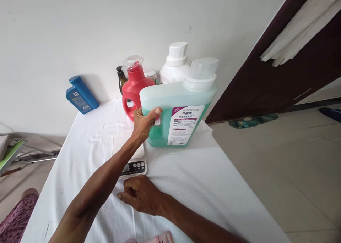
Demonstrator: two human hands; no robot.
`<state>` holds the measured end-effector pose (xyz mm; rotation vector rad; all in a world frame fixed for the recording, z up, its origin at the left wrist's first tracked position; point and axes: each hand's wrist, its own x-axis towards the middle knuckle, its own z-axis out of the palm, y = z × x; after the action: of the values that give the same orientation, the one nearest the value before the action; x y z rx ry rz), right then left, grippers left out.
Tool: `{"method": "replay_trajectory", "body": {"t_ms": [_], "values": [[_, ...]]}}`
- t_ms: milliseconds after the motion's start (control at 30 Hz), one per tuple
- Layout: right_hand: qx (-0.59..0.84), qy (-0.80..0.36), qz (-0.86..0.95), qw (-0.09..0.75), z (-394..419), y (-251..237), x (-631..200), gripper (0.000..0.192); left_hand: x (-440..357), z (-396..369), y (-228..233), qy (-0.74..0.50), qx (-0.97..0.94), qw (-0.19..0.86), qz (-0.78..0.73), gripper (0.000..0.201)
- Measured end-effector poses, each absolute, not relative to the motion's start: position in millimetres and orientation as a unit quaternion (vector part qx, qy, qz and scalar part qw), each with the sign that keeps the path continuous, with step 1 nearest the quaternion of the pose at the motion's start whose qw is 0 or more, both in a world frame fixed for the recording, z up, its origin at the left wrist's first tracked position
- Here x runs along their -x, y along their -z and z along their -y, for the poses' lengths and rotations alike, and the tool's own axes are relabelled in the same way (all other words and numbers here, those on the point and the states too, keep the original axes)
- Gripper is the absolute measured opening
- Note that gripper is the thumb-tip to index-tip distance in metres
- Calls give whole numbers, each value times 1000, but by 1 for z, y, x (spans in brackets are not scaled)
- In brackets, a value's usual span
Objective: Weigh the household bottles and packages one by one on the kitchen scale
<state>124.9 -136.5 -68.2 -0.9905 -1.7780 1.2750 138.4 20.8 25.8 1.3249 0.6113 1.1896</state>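
A person looks down at a table draped in a white cloth, its far edge against a pale wall. The left hand reaches forward and is wrapped around the handle side of a large translucent jug of green liquid, the thumb lying across its near face beside the printed label. The jug stands upright, its long axis vertical, with a wide clear cap on top; it sits toward the far right part of the table, and its bulk extends to the right of the gripping hand. Whether its base rests on the cloth or is just lifted cannot be told. Directly below the left forearm, near the middle of the table, lies a flat white kitchen scale with a small button panel on its near edge; the jug is just beyond and to the right of it. The right hand rests on the cloth just in front of the scale, fingers loosely curled, holding nothing. Behind the jug, along the far edge, stand a red bottle and a white bottle; a blue bottle leans against the wall at the far left corner.
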Motion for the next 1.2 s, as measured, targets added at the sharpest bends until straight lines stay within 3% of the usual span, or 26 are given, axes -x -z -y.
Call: {"method": "replay_trajectory", "body": {"t_ms": [233, 433, 533, 667, 733, 833, 967, 1200], "values": [[389, -499, 683, 365, 139, 73, -125, 44, -135, -22, -22, -515, -571, 581, -264, 75], [398, -510, 670, 363, 140, 74, -126, 40, -96, -27, -30, -458, -684, 520, -230, 59], [403, -506, 675, 355, 140, 75, -125, 39, -50, -55, -29, -510, -694, 434, -264, 58], [410, -502, 678, 346, 139, 74, -125, 42, 28, -126, -25, -596, -603, 229, -478, 51], [414, -508, 676, 337, 139, 73, -125, 43, 64, -165, -29, -580, -557, 148, -576, 58], [414, -517, 672, 331, 139, 73, -126, 44, 101, -213, -41, -503, -564, 58, -652, 91], [410, -523, 668, 334, 139, 76, -128, 47, 121, -256, -58, -408, -619, 31, -670, 105], [412, -535, 657, 334, 139, 78, -129, 45, 137, -304, -66, -487, -577, 96, -648, 54]]}}
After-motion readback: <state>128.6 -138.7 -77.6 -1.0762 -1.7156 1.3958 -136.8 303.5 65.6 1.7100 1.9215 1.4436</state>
